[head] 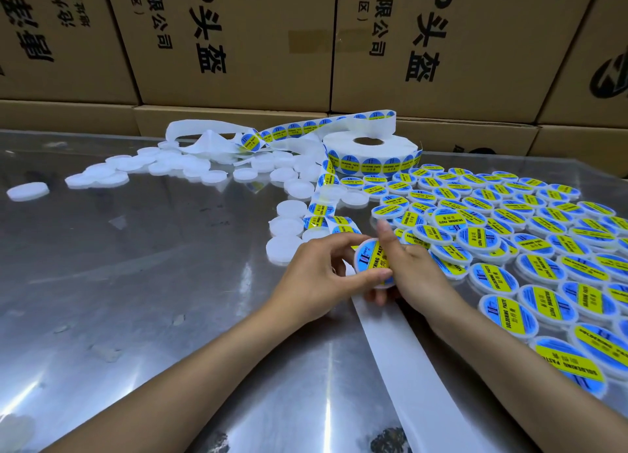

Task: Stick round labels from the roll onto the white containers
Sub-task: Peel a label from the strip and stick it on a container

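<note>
Both hands meet at the middle of the table (142, 282), around 1 container (372, 260) held tilted on edge, label facing the camera. The left hand (316, 276) grips it from 9 o'clock, thumb curled over the lower rim and fingers round the far side. The right hand (407, 269) comes in from 3 o'clock, its forefinger lying straight across the label and pointing to 12, as if pressing it flat; I cannot tell what its other fingers do behind the container.

The done pile (509, 228) spreads from 1 to 4 o'clock, just beside the right hand, so that hand is nearer for setting this 1 down. Blank containers (289, 228) lie at 11 o'clock, nearer the left hand. The label strip (326, 194) runs from the hands toward 12, up to the roll (370, 152).
</note>
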The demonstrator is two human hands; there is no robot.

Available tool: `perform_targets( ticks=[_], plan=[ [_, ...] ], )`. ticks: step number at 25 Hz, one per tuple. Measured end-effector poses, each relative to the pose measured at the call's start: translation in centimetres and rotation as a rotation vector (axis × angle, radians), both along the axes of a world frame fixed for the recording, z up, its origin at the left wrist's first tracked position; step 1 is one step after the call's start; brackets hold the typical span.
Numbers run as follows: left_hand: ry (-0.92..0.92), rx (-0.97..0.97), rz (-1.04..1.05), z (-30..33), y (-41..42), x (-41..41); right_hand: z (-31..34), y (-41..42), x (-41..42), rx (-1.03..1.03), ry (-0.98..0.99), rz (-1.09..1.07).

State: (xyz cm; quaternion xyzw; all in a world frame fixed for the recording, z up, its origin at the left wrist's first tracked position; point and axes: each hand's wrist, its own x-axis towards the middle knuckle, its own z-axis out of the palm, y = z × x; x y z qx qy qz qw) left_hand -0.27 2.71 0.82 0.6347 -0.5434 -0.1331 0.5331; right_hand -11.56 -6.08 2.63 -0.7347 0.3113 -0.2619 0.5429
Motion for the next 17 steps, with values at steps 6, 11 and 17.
perform_targets(
  ticks=[6,11,17],
  plan=[
    [0.058,-0.043,-0.007,0.12,-0.17,-0.47,-0.11,0.07,-0.03,-0.022,-0.005,-0.041],
    [-0.007,-0.029,0.049,0.4,0.29,0.05,0.28,0.32,-0.21,-0.022,0.028,-0.081],
    [-0.032,0.047,0.002,-0.08,0.24,-0.59,0.14,0.17,-0.17,-0.032,-0.016,-0.046]
  ],
)
